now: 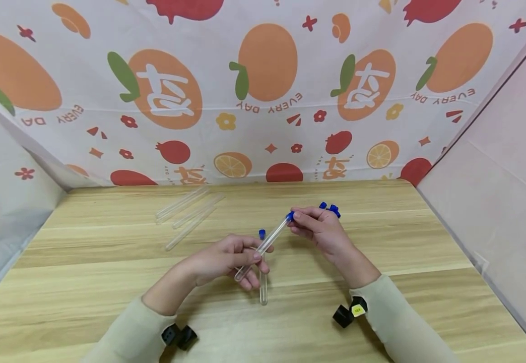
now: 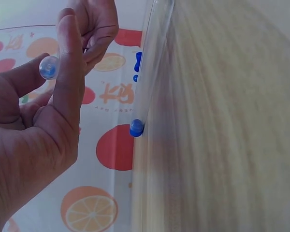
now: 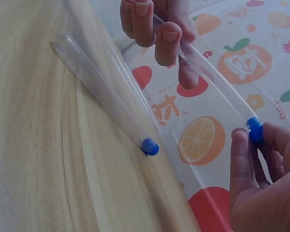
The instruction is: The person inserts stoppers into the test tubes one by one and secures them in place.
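Above the bench (image 1: pixel 109 287), one clear tube (image 1: pixel 275 234) is slanting away rightward; left hand (image 1: pixel 226 257) is pinching its shaft, right hand (image 1: pixel 324 234) its blue cap (image 3: pixel 256 134).

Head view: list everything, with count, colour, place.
Table: one, tan, foreground
Cloth: one, white, printed, behind
Side panels: two, whitish, flanking
Held tube: one, clear, centre
Held cap: one, blue, tube's end
Lying tube: one, clear, blue cap, centre
Capless tubes: at least three, clear, left
Loose caps: several, blue, centre right
Cameras: two, black, foreground
Label: one, yellow, right camera
Sleeves: two, beige, bottom
Left hand: one, gripping held tube
Right hand: one, pinching held cap
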The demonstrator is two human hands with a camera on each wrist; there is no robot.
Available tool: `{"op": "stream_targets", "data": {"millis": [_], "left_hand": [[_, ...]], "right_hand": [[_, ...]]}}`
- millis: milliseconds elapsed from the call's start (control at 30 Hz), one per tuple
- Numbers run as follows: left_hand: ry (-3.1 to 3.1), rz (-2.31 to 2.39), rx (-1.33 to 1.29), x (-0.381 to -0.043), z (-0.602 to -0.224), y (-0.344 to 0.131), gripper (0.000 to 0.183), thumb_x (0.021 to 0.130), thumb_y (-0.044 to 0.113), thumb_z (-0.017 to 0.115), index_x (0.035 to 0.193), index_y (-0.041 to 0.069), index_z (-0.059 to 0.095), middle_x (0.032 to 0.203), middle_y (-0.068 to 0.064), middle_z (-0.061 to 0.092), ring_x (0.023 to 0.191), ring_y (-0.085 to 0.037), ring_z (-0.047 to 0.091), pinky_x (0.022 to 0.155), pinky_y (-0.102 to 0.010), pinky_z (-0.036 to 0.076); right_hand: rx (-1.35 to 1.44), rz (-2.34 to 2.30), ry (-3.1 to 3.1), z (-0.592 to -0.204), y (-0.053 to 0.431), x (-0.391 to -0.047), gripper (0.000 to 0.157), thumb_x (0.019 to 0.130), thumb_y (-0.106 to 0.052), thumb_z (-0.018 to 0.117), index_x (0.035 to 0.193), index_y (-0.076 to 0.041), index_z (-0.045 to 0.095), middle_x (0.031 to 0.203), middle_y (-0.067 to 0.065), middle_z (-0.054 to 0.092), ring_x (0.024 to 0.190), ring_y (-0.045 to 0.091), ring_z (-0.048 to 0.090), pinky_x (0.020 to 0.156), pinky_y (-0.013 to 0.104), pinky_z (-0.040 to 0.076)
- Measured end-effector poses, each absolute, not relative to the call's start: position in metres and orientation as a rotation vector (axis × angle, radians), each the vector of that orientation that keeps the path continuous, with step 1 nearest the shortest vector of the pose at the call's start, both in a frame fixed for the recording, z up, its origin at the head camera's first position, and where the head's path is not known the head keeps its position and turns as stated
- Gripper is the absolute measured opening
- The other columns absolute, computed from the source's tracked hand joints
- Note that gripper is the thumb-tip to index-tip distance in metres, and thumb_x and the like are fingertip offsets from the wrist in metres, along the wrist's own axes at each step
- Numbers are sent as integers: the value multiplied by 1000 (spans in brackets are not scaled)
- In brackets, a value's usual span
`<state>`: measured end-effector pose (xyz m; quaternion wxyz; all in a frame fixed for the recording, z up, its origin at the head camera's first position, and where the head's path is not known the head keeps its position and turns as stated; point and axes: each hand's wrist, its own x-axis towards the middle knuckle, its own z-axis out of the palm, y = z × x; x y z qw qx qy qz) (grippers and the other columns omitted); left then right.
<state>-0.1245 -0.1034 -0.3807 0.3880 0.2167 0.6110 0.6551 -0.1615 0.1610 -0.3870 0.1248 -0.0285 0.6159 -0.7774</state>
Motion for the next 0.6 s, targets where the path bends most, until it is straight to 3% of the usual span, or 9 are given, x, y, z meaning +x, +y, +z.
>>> {"op": "stream_targets", "data": {"millis": [600], "left_hand": [[1645,1656,550,-128,-377,-105,38,106,12,47,137,-9,45,107,-25,63,66,-15,67,56,-26,57]], "right_hand": [[-135,-2241,1871,-389,158,-165,17,96,-11,67,109,-3,72,95,6,75,86,14,72,83,30,59]]}}
